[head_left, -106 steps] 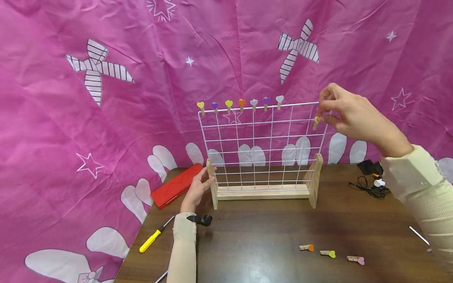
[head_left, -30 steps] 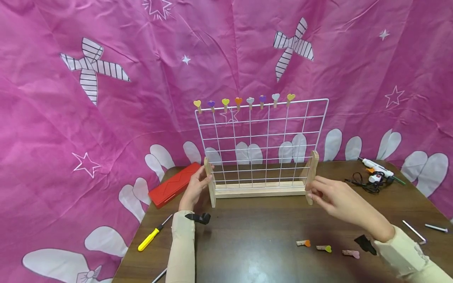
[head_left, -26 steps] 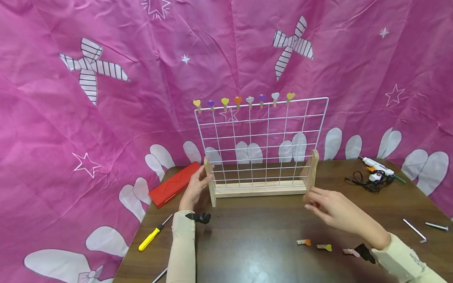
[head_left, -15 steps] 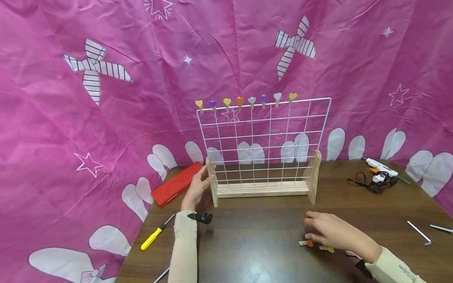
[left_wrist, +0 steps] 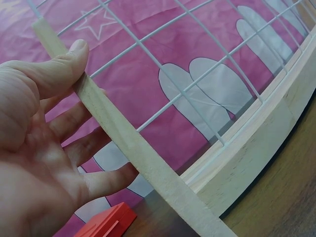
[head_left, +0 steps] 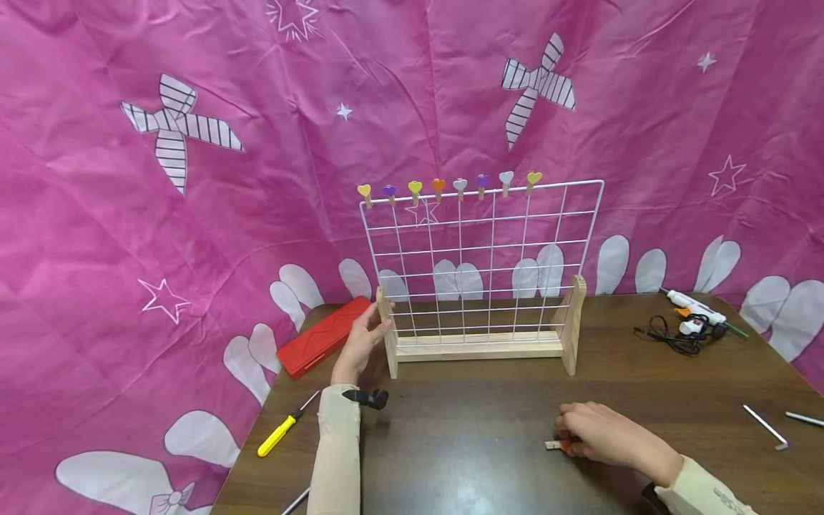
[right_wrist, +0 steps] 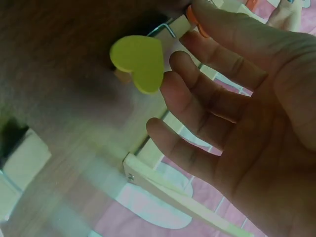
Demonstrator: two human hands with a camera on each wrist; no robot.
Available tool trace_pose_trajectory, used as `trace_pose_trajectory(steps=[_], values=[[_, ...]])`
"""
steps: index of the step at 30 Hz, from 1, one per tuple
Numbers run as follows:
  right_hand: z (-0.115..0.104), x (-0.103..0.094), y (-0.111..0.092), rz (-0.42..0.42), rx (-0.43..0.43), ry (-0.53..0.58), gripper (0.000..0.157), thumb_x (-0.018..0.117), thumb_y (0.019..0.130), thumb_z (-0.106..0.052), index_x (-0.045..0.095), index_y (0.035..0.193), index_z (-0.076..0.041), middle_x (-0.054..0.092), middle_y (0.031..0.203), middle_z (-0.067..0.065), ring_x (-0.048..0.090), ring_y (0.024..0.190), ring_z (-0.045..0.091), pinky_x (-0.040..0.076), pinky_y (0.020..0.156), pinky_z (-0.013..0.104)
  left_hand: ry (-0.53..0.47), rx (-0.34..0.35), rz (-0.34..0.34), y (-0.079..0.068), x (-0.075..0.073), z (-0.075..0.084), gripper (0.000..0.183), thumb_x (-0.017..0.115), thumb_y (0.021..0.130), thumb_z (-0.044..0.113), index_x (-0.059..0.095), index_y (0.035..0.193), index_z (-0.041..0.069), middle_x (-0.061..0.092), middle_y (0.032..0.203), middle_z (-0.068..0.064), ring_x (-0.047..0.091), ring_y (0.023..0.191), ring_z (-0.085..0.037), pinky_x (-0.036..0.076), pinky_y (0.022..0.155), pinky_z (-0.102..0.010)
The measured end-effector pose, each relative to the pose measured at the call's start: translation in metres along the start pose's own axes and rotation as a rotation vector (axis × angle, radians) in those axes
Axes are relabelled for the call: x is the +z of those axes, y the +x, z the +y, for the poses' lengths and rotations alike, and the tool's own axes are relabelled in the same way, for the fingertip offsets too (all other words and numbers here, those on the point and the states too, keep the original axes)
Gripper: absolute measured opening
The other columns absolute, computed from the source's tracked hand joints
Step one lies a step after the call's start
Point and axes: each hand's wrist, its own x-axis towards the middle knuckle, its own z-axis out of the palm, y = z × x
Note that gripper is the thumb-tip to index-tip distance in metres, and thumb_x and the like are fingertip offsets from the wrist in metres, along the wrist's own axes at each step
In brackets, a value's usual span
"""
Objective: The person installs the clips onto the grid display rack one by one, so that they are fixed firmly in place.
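orange clip [head_left: 553, 445] pinched by right hand [head_left: 601, 433], post [left_wrist: 131, 140] gripped by left hand [head_left: 359, 345] — seemingly pickup, next needing a lift.

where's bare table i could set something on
Bare table lies before the rack, between left sleeve and right hand, and between rack and cord. Crowded: left of the rack, with the red case and left hand; at the right hand, with the orange clip.

The orange-heart clip [head_left: 555, 445] (head view) is partly hidden.
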Motion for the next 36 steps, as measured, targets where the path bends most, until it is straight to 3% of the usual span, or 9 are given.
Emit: trace_pose_trajectory(steps=[12, 17, 23, 28, 32, 36], values=[[0.000, 0.002, 0.003, -0.037, 0.053, 0.036, 0.028, 0.078, 0.068, -0.012, 0.053, 0.066, -0.024, 0.042, 0.070, -0.018, 0.036, 0.056, -0.002, 0.033, 0.047, 0.019, -0.001, -0.011, 0.000, 0.000, -0.001, 0.001, 0.050, 0.056, 0.090, 0.002, 0.042, 0.137, 0.010, 0.046, 0.135, -0.015, 0.030, 0.127, -0.043, 0.028, 0.101, -0.055], [-0.002, 0.000, 0.004, -0.020, 0.067, 0.069, 0.027, 0.076, 0.067, -0.012, 0.053, 0.068, -0.026, 0.040, 0.070, -0.019, 0.037, 0.057, -0.002, 0.033, 0.048, 0.019, 0.009, -0.036, -0.006, -0.001, 0.001, 0.004, 0.053, 0.055, 0.090, 0.002, 0.039, 0.140, 0.010, 0.043, 0.137, -0.016, 0.035, 0.126, -0.035, 0.029, 0.101, -0.053], [-0.004, -0.003, 0.010, 0.106, -0.015, 0.228, 0.025, 0.075, 0.073, -0.015, 0.056, 0.076, -0.030, 0.044, 0.073, -0.017, 0.042, 0.061, -0.001, 0.035, 0.050, 0.016, 0.025, -0.052, -0.015, -0.005, 0.005, 0.018, 0.051, 0.051, 0.091, -0.005, 0.038, 0.139, 0.005, 0.042, 0.137, -0.020, 0.037, 0.123, -0.037, 0.031, 0.100, -0.053], [-0.009, -0.017, 0.014, 0.212, -0.095, 0.290, 0.022, 0.072, 0.080, -0.012, 0.058, 0.083, -0.029, 0.049, 0.081, -0.017, 0.046, 0.067, -0.002, 0.040, 0.054, 0.017, 0.024, -0.055, -0.009, 0.000, 0.000, 0.005, 0.049, 0.052, 0.091, -0.002, 0.041, 0.138, 0.007, 0.043, 0.138, -0.016, 0.043, 0.117, -0.027, 0.032, 0.099, -0.053], [-0.010, -0.039, 0.017, 0.296, -0.159, 0.226, 0.019, 0.068, 0.083, -0.010, 0.057, 0.090, -0.025, 0.049, 0.088, -0.015, 0.046, 0.074, -0.002, 0.041, 0.061, 0.016, 0.026, -0.043, -0.011, 0.002, -0.001, -0.001, 0.050, 0.054, 0.091, 0.000, 0.040, 0.138, 0.008, 0.044, 0.137, -0.015, 0.043, 0.118, -0.028, 0.031, 0.099, -0.054], [-0.005, -0.069, 0.024, 0.361, -0.209, 0.133, 0.023, 0.069, 0.081, -0.009, 0.056, 0.092, -0.024, 0.049, 0.098, -0.011, 0.047, 0.077, 0.001, 0.037, 0.068, 0.013, 0.023, -0.010, -0.013, 0.003, -0.002, -0.001, 0.051, 0.055, 0.090, 0.001, 0.039, 0.139, 0.007, 0.046, 0.135, -0.014, 0.037, 0.123, -0.038, 0.031, 0.099, -0.055]])
